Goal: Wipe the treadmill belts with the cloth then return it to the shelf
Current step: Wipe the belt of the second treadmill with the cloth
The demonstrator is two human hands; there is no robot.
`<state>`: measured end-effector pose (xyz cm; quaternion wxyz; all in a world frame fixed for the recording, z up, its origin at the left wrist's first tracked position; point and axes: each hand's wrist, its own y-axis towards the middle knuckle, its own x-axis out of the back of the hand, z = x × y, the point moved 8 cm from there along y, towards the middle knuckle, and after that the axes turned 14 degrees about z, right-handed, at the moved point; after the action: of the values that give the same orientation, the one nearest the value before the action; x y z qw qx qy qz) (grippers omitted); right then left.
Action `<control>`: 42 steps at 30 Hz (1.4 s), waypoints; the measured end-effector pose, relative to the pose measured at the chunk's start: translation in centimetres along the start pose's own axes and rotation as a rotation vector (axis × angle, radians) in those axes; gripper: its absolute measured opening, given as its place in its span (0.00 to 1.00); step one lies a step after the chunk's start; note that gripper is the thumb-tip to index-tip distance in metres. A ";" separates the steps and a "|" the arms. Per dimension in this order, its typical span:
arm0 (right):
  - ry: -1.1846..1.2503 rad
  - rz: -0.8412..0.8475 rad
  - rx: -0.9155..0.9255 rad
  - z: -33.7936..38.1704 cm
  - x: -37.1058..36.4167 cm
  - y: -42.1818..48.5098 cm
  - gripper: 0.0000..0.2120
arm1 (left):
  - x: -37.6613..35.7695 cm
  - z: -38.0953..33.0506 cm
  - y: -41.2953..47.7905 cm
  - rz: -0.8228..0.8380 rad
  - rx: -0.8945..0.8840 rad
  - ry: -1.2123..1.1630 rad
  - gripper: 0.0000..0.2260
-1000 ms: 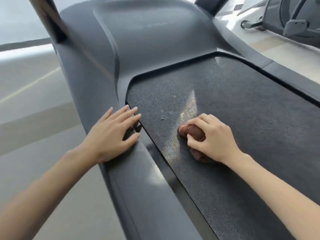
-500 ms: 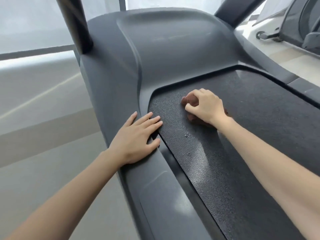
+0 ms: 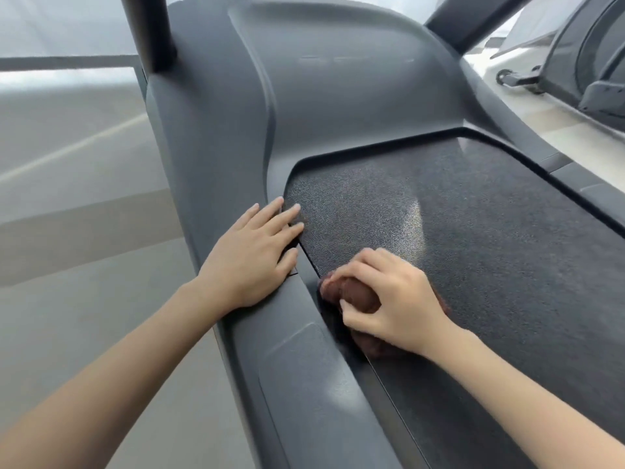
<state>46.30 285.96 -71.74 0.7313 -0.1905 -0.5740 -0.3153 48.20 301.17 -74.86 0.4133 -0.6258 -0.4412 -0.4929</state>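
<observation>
Cloth [image 3: 355, 294] is lying bunched on the belt [image 3: 473, 231], right at the belt's left edge, a little back from its front left corner. It is showing as a dark reddish-brown wad, soft and rumpled, with one rounded fold bulging out between thumb and fingers and another bit sticking out below the wrist; most of it is hiding under the right hand [image 3: 395, 299]. That hand is curling over the cloth and gripping it, thumb tucked against the fold, knuckles up, holding it down on the belt. The belt is looking black and pebbled, with a pale sheen catching light near its middle. The left hand [image 3: 250, 255] is lying flat on the left rail [image 3: 304, 384], fingers straight and slightly spread, holding nothing; its fingertips [image 3: 295, 208] are reaching over the rail's inner edge to the belt's front left corner. Beyond the belt's front edge the grey hood [image 3: 321, 96] is rising, with a dark post [image 3: 152, 32] standing at its left. Another machine [image 3: 592, 52] is showing at the far right, on the pale floor [image 3: 84, 231].
</observation>
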 end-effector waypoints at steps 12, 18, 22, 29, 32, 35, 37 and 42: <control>-0.084 -0.054 -0.321 -4.6 -0.3 9.8 0.14 | 0.0 0.4 0.0 0.023 0.027 0.006 0.22; -0.043 -0.062 -0.220 -1.2 0.4 -3.3 0.12 | -0.4 0.0 0.1 0.090 0.048 0.045 0.25; -0.084 -0.070 -0.257 -1.8 0.7 -9.0 0.14 | -0.9 -3.2 1.1 0.118 -0.046 0.072 0.30; -0.074 -0.142 -0.388 -7.5 2.0 -3.3 0.13 | -2.2 -5.3 2.5 0.133 -0.089 0.040 0.35; -0.085 -0.179 -0.511 -13.4 2.9 1.6 0.13 | -2.1 -5.4 2.3 0.131 -0.093 0.031 0.37; -0.112 -0.164 -0.633 -18.7 3.8 5.8 0.15 | -1.6 -5.5 2.7 0.148 -0.097 -0.027 0.37; -0.115 -0.148 -0.698 -19.9 3.9 6.8 0.16 | -1.4 -5.6 2.6 0.153 -0.097 -0.011 0.37; -0.093 -0.140 -0.609 -13.9 3.0 1.4 0.16 | -1.4 -5.6 2.5 0.166 -0.086 -0.002 0.35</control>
<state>57.67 277.40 -72.47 0.5903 -0.3748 -0.4977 -0.5132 49.02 294.97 -75.43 0.4252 -0.6777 -0.3667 -0.4748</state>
